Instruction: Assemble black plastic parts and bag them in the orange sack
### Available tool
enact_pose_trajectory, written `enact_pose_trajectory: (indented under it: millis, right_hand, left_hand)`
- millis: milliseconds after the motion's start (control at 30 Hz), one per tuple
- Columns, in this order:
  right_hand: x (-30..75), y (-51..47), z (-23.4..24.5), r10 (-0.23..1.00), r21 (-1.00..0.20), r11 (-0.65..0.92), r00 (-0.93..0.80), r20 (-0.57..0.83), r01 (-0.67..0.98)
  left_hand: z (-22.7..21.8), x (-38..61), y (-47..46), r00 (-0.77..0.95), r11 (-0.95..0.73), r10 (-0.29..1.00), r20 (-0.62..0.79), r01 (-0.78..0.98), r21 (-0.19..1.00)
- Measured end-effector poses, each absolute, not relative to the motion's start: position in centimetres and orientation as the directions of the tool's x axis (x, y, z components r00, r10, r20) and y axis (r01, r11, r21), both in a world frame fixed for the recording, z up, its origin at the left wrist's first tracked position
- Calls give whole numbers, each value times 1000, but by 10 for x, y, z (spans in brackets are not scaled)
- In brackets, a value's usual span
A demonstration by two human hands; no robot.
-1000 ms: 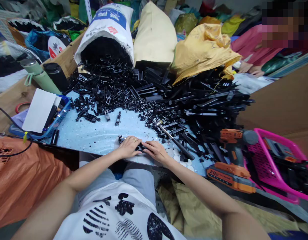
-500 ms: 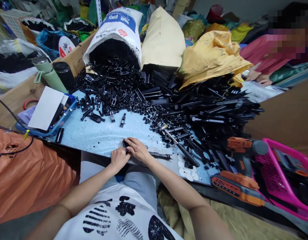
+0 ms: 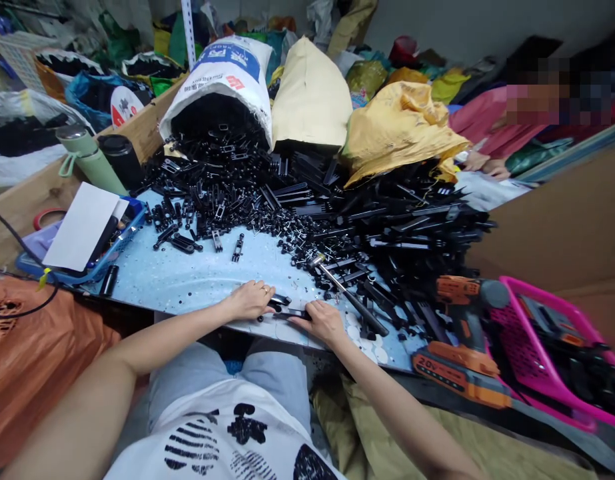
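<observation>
My left hand (image 3: 252, 300) is closed around a small black plastic part (image 3: 280, 300) at the front edge of the blue worktop. Close by on the right, my right hand (image 3: 324, 321) pinches the end of a long black plastic strip (image 3: 293, 314). The strip's other end points left, just below the small part; whether the two touch, I cannot tell. Beyond my hands, two narrow black linked pieces (image 3: 238, 247) lie apart from the heap. A hammer (image 3: 344, 289) rests on the worktop to the right of my right hand.
A heap of black plastic parts (image 3: 397, 213) spreads across the back and right, below several sacks (image 3: 310, 93). An orange cordless drill (image 3: 467, 347) stands at the right by a pink basket (image 3: 537, 353). At left are a blue tray (image 3: 94, 265) and a green bottle (image 3: 92, 160). Another person's hands (image 3: 482, 163) show at far right.
My hands have moved apart. The right one has gone right and taken hold of the black strip lying there; the left has shifted right with the small part. The view has swung slightly.
</observation>
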State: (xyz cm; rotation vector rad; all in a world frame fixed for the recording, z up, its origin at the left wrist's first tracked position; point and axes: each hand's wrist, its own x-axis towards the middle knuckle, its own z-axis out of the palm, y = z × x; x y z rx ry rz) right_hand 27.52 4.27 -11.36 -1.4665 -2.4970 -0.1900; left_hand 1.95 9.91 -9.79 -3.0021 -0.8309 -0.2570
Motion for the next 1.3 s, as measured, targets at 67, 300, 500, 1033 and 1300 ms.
enact_pose_trajectory:
  millis: [67, 300, 500, 1033, 1300]
  right_hand:
    - [276, 42, -102, 791, -11, 565, -538, 291, 825]
    - [255, 12, 3, 552, -507, 798, -734, 397, 326]
    - [188, -14, -26, 646, -714, 658, -308, 698, -239]
    - [203, 351, -75, 958, -207, 276, -250, 143, 939]
    - [199, 377, -77, 987, -499, 89, -8, 163, 862]
  left_hand:
    - [-94, 25, 99, 813, -829, 558, 168, 555, 65]
    - [-30, 16, 40, 690, -876, 418, 592, 133, 464]
    - [-9, 54, -1, 288, -773, 527, 800, -229, 592]
    - [-109, 42, 229, 593, -613, 776, 214, 789, 38]
    - [-72, -37, 285, -80, 41, 976, 204, 981, 187]
